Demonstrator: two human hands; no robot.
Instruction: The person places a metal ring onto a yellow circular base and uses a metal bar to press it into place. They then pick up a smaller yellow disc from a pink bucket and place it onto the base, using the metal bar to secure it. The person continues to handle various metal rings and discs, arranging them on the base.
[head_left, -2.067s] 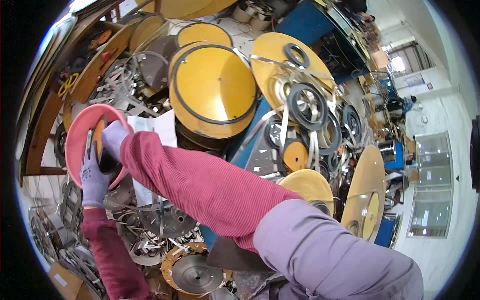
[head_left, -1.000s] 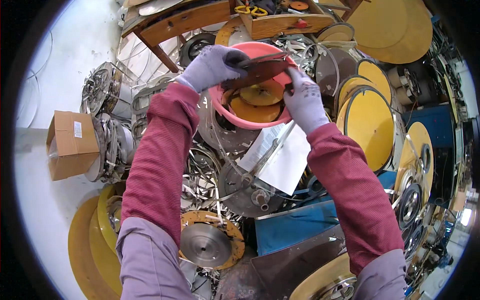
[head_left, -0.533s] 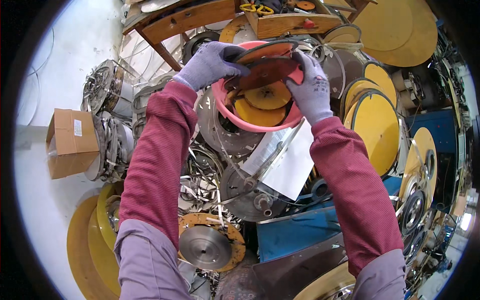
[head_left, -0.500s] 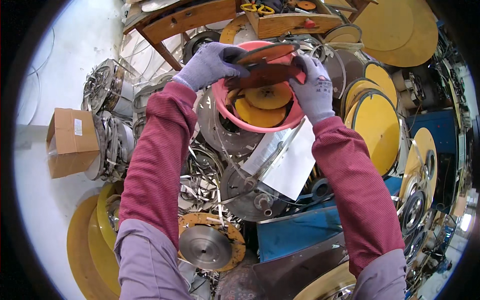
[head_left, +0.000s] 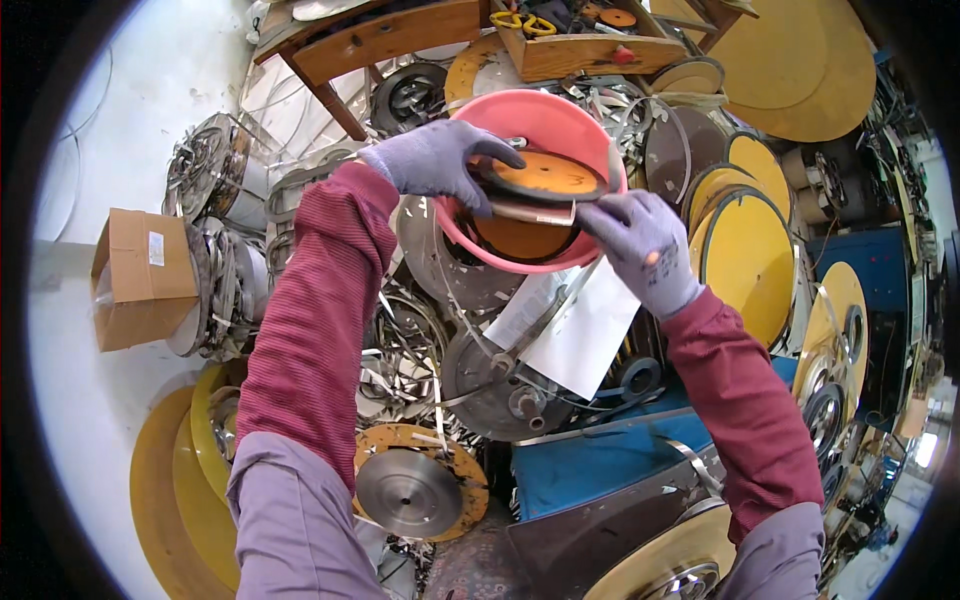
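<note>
Over a pink basin (head_left: 550,112), my gloved left hand (head_left: 435,160) grips the left edge of an orange disc (head_left: 548,174) with a dark rim, thumb and fingers on either side. The disc is tilted, its orange face upward. Just under it shows a brown, coppery piece (head_left: 530,210) with a pale edge. At the disc's right edge, the fingers of my gloved right hand (head_left: 645,245) are pinched together. Whether they hold the rim or the brown piece is hidden. Lower in the basin lies another orange-yellow disc (head_left: 525,240), partly covered by what I hold.
White paper (head_left: 580,340) lies in front of the basin. Yellow discs (head_left: 748,265) lean at the right, and a wooden drawer (head_left: 600,58) stands behind. Tangled metal strips (head_left: 395,365), a grey disc on an orange one (head_left: 410,493) and a cardboard box (head_left: 145,265) are at the left.
The held disc has come lower and nearer, its orange face now showing. My right hand has moved down and to the right, to the disc's edge.
</note>
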